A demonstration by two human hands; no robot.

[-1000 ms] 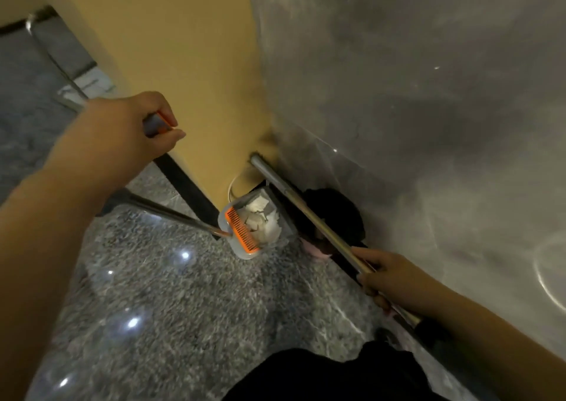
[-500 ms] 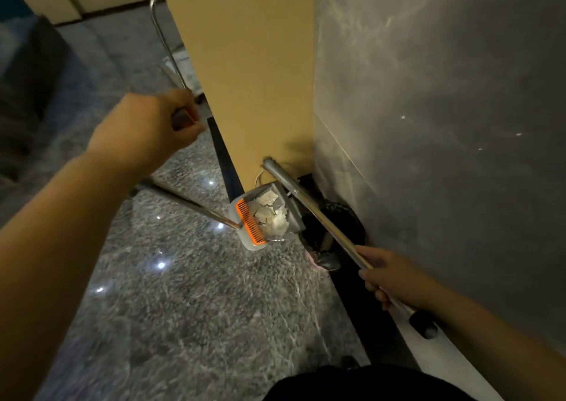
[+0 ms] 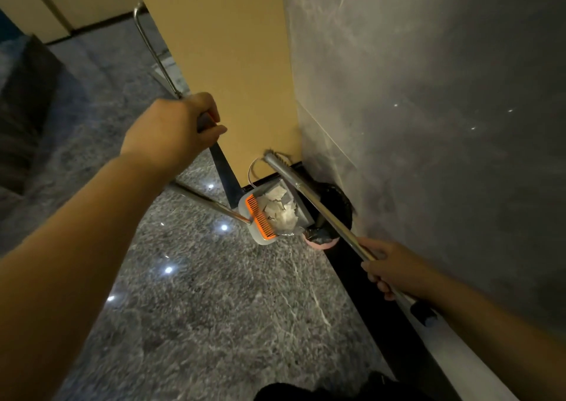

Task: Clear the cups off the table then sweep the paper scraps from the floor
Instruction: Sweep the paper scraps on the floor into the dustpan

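My left hand grips the top of a long metal handle that runs down to a grey dustpan with an orange comb edge. White paper scraps lie piled in the pan. My right hand grips the metal pole of a broom, which slants up across the pan toward the corner. The broom's pink head with dark bristles sits on the floor right beside the pan.
A tan wall panel and a grey marble wall meet in the corner behind the pan. A black baseboard runs along the marble wall. A chrome tube frame stands at the back left on the speckled grey floor.
The view has swung so the corner sits more upright in frame. Both hands keep their grips; the dustpan with scraps and the broom stay together in the corner.
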